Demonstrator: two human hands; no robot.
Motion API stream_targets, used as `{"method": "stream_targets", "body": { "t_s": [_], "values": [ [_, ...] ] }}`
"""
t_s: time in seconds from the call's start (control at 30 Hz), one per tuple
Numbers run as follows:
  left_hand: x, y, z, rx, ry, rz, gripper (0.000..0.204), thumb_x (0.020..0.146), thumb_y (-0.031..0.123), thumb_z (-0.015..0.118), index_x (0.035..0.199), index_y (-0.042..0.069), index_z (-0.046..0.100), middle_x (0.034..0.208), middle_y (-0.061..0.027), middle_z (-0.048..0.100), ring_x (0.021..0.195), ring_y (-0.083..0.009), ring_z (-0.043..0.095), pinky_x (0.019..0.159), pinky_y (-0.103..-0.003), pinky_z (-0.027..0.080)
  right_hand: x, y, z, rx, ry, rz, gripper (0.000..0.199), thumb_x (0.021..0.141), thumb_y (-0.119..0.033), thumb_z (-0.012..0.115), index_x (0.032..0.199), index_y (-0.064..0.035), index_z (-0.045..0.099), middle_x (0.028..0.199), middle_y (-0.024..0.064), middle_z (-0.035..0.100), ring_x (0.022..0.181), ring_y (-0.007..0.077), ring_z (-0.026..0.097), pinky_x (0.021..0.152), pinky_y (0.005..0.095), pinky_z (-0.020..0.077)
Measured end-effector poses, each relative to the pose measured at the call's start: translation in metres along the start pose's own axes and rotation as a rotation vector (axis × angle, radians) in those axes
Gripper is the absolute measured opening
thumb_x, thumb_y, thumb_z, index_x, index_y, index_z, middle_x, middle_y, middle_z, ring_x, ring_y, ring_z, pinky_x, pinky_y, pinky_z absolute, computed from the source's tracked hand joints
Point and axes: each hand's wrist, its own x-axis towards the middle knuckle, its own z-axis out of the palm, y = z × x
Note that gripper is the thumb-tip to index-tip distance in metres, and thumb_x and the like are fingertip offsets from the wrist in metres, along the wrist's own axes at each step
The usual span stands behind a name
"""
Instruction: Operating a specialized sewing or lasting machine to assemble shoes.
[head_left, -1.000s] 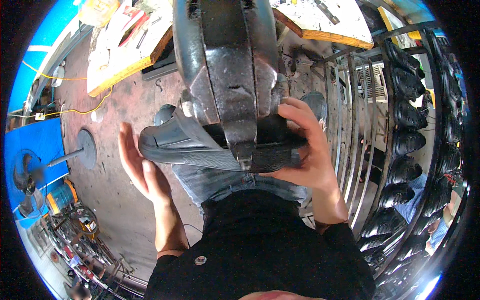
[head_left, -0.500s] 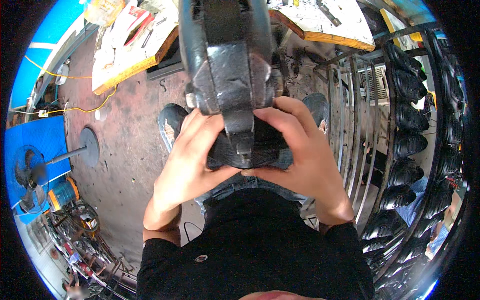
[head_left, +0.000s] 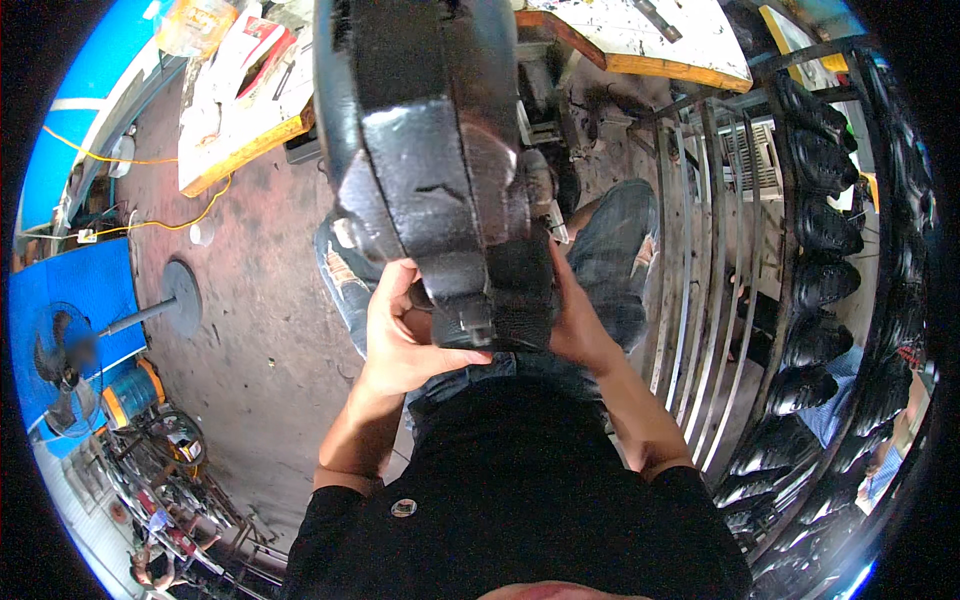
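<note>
Head view | holding black shoe (head_left: 520, 330) beneath dark machine head (head_left: 425, 130): left hand (head_left: 395, 335) at its left side, thumb (head_left: 462, 356) along near edge; right hand (head_left: 578, 325) against right side, partly hidden | ahead: white-topped benches (head_left: 695, 45) | far left: pedestal fan (head_left: 68, 350) | far right: dark metal rack (head_left: 783, 195) of black footwear (head_left: 828, 228)

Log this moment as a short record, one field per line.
Left hand: grips the left side of a black textured shoe, thumb along its near edge
Right hand: against the shoe's right side; its thumb is hidden
Above shoe: bulky black metal machine head, hiding much of it
Far side: white tabletop with yellow edge
Right: glossy black shoes on a dark metal rack
Left: standing fan with round grey base
</note>
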Motion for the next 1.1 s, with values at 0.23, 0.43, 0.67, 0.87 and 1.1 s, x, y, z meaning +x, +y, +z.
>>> {"method": "stream_targets", "body": {
  "t_s": [0.23, 0.43, 0.67, 0.87, 1.1],
  "values": [
    [-0.02, -0.014, -0.001, -0.124, 0.111, -0.119, 0.104, 0.056, 0.002, 0.097, 0.142, -0.002, 0.039, 0.131, -0.0101, 0.058, 0.118, -0.0211, 0.059, 0.099, -0.037, 0.051, -0.009, -0.027, -0.027, -0.345, -0.106, 0.009, 0.11, 0.074, -0.016, 0.085, 0.159, -0.0053, 0.017, 0.154, 0.0193, 0.039, 0.142, 0.034, 0.04, 0.118, 0.04, 0.0302],
    [-0.036, -0.027, -0.014, -0.125, 0.172, -0.212, 0.105, 0.058, 0.006, 0.097, 0.144, -0.001, 0.038, 0.131, -0.0107, 0.058, 0.118, -0.0224, 0.06, 0.099, -0.038, 0.051, -0.01, -0.036, -0.029, -0.376, -0.147, 0.053, 0.106, 0.075, -0.014, 0.084, 0.159, -0.0069, 0.019, 0.152, 0.0194, 0.042, 0.139, 0.0337, 0.043, 0.117, 0.0401, 0.032],
    [-0.004, 0.002, 0.011, 0.034, -0.045, -0.045, 0.09, 0.062, -0.002, 0.094, 0.137, -0.002, 0.043, 0.132, -0.014, 0.056, 0.121, -0.0242, 0.059, 0.102, -0.041, 0.051, -0.015, -0.023, -0.029, -0.188, -0.066, 0.059, 0.109, 0.074, -0.013, 0.084, 0.16, -0.0067, 0.016, 0.16, 0.0174, 0.032, 0.148, 0.0319, 0.032, 0.121, 0.0397, 0.0248],
    [-0.004, 0.001, 0.014, -0.085, 0.05, -0.026, 0.076, 0.062, -0.007, 0.092, 0.125, -0.003, 0.05, 0.122, -0.0158, 0.064, 0.11, -0.0261, 0.067, 0.095, -0.042, 0.057, -0.009, -0.035, -0.039, -0.357, -0.08, -0.017, 0.109, 0.072, -0.011, 0.085, 0.159, -0.0051, 0.019, 0.157, 0.019, 0.037, 0.146, 0.0345, 0.035, 0.121, 0.0421, 0.0265],
    [-0.007, -0.002, 0.006, 0.043, 0.1, -0.115, 0.07, 0.062, -0.009, 0.091, 0.119, -0.003, 0.052, 0.11, -0.0139, 0.068, 0.1, -0.0242, 0.07, 0.088, -0.04, 0.06, -0.004, -0.061, -0.058, -0.516, -0.068, -0.051, 0.109, 0.07, -0.012, 0.086, 0.158, -0.0049, 0.022, 0.138, 0.0203, 0.053, 0.128, 0.0395, 0.05, 0.111, 0.0434, 0.0371]
  ]
}}
